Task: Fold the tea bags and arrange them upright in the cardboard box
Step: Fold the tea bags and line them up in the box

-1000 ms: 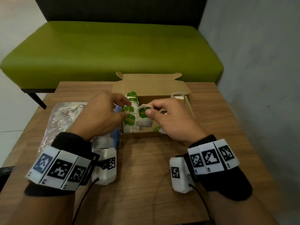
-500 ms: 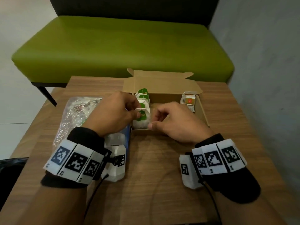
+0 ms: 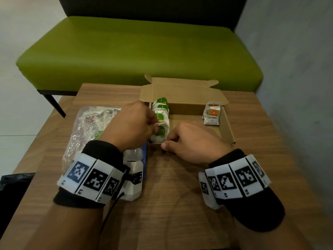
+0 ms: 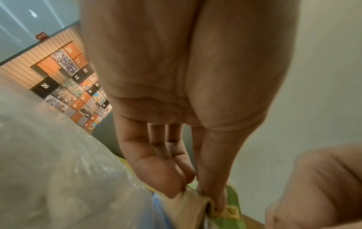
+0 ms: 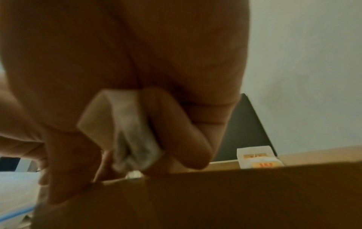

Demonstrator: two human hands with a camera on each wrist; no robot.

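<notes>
The left hand's (image 3: 132,126) thumb and fingertips (image 4: 170,184) were pressed together on the top edge of the nearest green-tagged tea bag (image 3: 161,132), which stood at the near left corner of the cardboard box (image 3: 226,129). In the left wrist view the pinch closed on a folded paper edge, with the green tag (image 4: 231,207) just under the thumb.

The right hand (image 3: 191,141) rested at the box's near wall, its fingers curled in. The right wrist view showed them wrapped round a crumpled white tea bag (image 5: 125,128) tucked against the palm (its tag could not be made out), just above the near wall of the box (image 5: 235,193).

Behind the pinched bag, a row of green-tagged tea bags (image 3: 161,107) stood upright along the left wall, one behind another toward the far end. At the far right corner of the box stood a small group of orange-tagged tea bags (image 3: 212,113), well apart from the green row. The lid flap (image 3: 182,91) was open, leaning away toward the far side.

Just left of the box lay a crinkled clear plastic bag (image 3: 90,129), partly under the left wrist. All of it sat on a wooden table (image 3: 171,204), with a green bench (image 3: 137,51) beyond the far edge and a grey wall (image 3: 297,69) on the right.
</notes>
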